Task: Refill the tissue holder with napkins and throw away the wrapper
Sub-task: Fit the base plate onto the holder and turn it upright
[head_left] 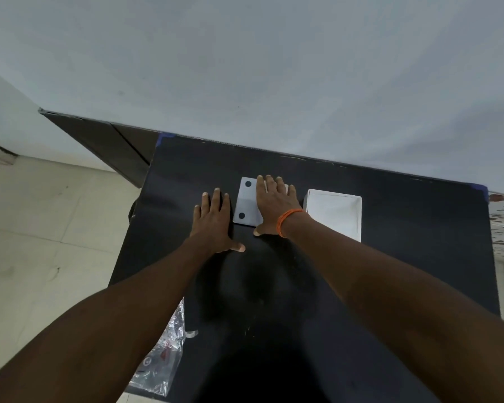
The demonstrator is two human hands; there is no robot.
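Left hand [214, 221]: laid flat, fingers spread, on black bench [390, 257], nothing grasped | right hand [274, 205]: pressed flat, fingers extended, on white lid [246, 203] with two dark dots, not clenched | open white box [335, 215]: just right of right hand | clear wrapper [163, 356]: at bench edge, below left forearm.

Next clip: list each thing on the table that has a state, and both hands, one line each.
Left hand: flat on the black table, fingers spread, holding nothing.
Right hand: palm down on the white panel, not gripping.
White panel: lying flat, two dark dots showing, partly covered.
White box: upright, open on top, contents unclear.
Clear wrapper: crumpled, hanging over the table's near left edge.
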